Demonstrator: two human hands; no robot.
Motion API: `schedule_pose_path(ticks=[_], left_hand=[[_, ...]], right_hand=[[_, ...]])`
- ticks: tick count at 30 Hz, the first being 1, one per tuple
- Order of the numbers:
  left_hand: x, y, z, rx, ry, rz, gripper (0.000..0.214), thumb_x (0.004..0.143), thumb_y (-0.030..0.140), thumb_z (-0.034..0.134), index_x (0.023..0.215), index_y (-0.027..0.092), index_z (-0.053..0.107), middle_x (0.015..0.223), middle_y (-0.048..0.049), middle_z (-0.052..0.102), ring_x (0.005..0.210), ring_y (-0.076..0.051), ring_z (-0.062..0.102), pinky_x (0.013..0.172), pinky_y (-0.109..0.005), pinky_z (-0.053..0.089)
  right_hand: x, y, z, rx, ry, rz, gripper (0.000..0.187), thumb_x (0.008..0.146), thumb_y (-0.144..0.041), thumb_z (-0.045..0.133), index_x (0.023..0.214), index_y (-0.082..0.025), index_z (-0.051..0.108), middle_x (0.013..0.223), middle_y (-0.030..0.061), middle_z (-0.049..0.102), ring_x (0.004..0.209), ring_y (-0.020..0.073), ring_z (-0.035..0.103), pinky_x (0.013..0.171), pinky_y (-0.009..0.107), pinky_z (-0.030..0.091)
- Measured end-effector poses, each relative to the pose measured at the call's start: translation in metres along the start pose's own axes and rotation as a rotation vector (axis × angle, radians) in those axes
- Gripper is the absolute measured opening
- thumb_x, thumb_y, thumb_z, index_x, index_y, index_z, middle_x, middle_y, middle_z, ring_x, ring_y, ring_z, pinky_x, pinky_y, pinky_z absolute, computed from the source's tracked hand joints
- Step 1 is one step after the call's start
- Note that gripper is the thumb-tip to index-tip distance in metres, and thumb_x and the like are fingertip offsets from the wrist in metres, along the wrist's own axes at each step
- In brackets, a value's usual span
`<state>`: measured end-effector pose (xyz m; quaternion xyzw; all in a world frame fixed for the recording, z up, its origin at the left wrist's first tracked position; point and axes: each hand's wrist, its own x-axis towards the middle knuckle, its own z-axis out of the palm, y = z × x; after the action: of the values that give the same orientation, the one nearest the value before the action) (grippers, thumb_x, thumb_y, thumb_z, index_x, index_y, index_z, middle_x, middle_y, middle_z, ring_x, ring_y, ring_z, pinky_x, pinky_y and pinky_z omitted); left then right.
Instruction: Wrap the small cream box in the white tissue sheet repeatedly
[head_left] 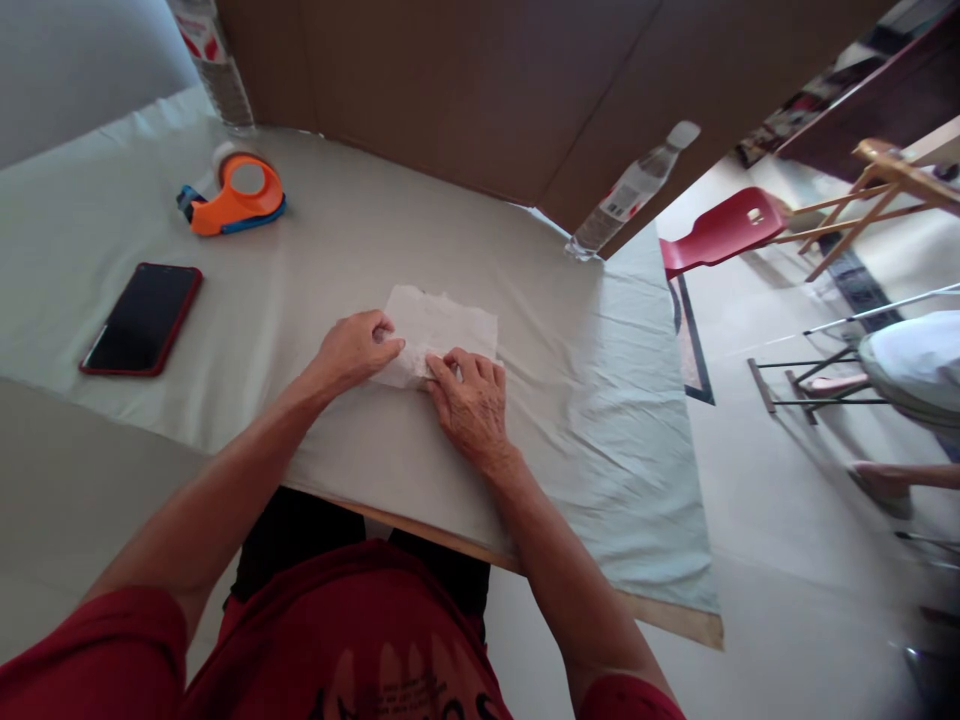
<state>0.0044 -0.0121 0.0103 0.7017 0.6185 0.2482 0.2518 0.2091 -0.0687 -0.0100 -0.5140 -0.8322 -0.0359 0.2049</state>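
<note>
A thin white sheet of tissue paper point(442, 315) lies spread on the cloth in front of me, with an uneven upper edge and a crumpled lower part. My left hand point(358, 348) is at its left edge, fingers curled and thumb close to the index finger on the paper. On the lower right part rests my right hand point(472, 400), its fingers bent and its thumb and index finger gripping the crumpled edge. Exactly what lies beneath the right fingertips is hidden.
A pale cloth point(600, 400) covers the table. An orange tape dispenser point(225, 210) and a phone point(142, 320) lie left. Behind stands a cardboard panel point(450, 100), with water bottles point(630, 195) beside it. A red chair point(727, 235) and a seated person's leg point(911, 478) are right.
</note>
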Motion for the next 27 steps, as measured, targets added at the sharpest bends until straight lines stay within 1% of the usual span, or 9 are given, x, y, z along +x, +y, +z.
schedule_pose_path(ticks=[2,5,9,12,14,16,18,23,27], left_hand=[[0.0,0.0,-0.008,0.116,-0.048,-0.037,0.045,0.075,0.05,0.061,0.104,0.016,0.067,0.09,-0.0079,0.07,0.08,-0.022,0.062,0.075,-0.033,0.047],[0.001,-0.002,-0.015,0.202,-0.184,-0.1,0.063,0.075,0.056,0.061,0.121,0.013,0.062,0.095,-0.0096,0.071,0.086,-0.025,0.065,0.079,-0.033,0.048],[0.003,0.0,-0.014,0.204,-0.262,-0.186,0.07,0.069,0.056,0.068,0.123,0.011,0.061,0.088,-0.0094,0.07,0.079,-0.025,0.066,0.07,-0.031,0.047],[0.005,0.004,-0.014,0.025,-0.342,-0.34,0.057,0.068,0.05,0.071,0.111,0.014,0.063,0.066,-0.0024,0.062,0.057,-0.019,0.058,0.054,-0.029,0.041],[0.005,0.006,-0.015,-0.107,-0.404,-0.406,0.04,0.069,0.049,0.071,0.093,0.017,0.065,0.053,0.002,0.052,0.047,-0.015,0.049,0.048,-0.027,0.034],[0.005,0.008,-0.016,-0.185,-0.436,-0.43,0.031,0.069,0.047,0.072,0.075,0.018,0.062,0.047,0.0039,0.045,0.044,-0.013,0.042,0.046,-0.026,0.03],[0.005,0.012,-0.015,-0.234,-0.42,-0.427,0.026,0.066,0.041,0.074,0.067,0.018,0.061,0.049,0.0035,0.046,0.045,-0.011,0.041,0.046,-0.026,0.029],[0.004,0.024,-0.003,-0.283,-0.314,-0.393,0.013,0.063,0.025,0.072,0.067,0.016,0.063,0.059,0.0017,0.055,0.052,-0.011,0.047,0.048,-0.022,0.033],[0.001,0.028,0.006,-0.313,-0.268,-0.464,0.011,0.064,0.019,0.068,0.067,0.017,0.057,0.058,0.0006,0.056,0.051,-0.012,0.052,0.046,-0.021,0.036]], right_hand=[[-0.001,0.0,0.001,-0.017,0.014,0.0,0.031,0.098,-0.032,0.05,0.127,-0.027,0.059,0.114,0.0088,0.064,0.101,0.0262,0.049,0.086,0.041,0.035],[-0.001,-0.001,0.002,-0.038,0.017,0.006,0.031,0.098,-0.031,0.051,0.126,-0.025,0.059,0.114,0.0077,0.064,0.1,0.0251,0.05,0.085,0.04,0.033],[-0.002,-0.001,0.003,-0.036,0.029,0.005,0.03,0.098,-0.031,0.052,0.125,-0.024,0.06,0.114,0.0077,0.064,0.101,0.0245,0.05,0.086,0.039,0.033],[-0.002,-0.001,0.004,-0.026,0.031,0.009,0.031,0.097,-0.031,0.052,0.126,-0.024,0.06,0.115,0.0079,0.064,0.102,0.0245,0.05,0.087,0.039,0.033],[-0.003,0.0,0.005,-0.021,0.032,0.01,0.03,0.098,-0.032,0.052,0.126,-0.024,0.059,0.115,0.008,0.063,0.103,0.0247,0.05,0.088,0.039,0.033],[-0.003,0.0,0.006,-0.021,0.039,0.005,0.029,0.098,-0.033,0.052,0.125,-0.024,0.06,0.115,0.0078,0.063,0.103,0.0248,0.05,0.088,0.039,0.032],[-0.003,0.001,0.006,-0.022,0.047,-0.003,0.029,0.098,-0.033,0.052,0.124,-0.024,0.06,0.115,0.0076,0.063,0.103,0.0249,0.05,0.088,0.039,0.032],[-0.004,0.001,0.007,-0.012,0.049,-0.001,0.03,0.097,-0.032,0.053,0.125,-0.025,0.059,0.115,0.008,0.063,0.104,0.0252,0.05,0.089,0.04,0.031],[-0.004,0.001,0.008,-0.002,0.064,-0.004,0.029,0.097,-0.032,0.052,0.124,-0.025,0.059,0.115,0.0084,0.062,0.103,0.0253,0.048,0.089,0.04,0.031]])
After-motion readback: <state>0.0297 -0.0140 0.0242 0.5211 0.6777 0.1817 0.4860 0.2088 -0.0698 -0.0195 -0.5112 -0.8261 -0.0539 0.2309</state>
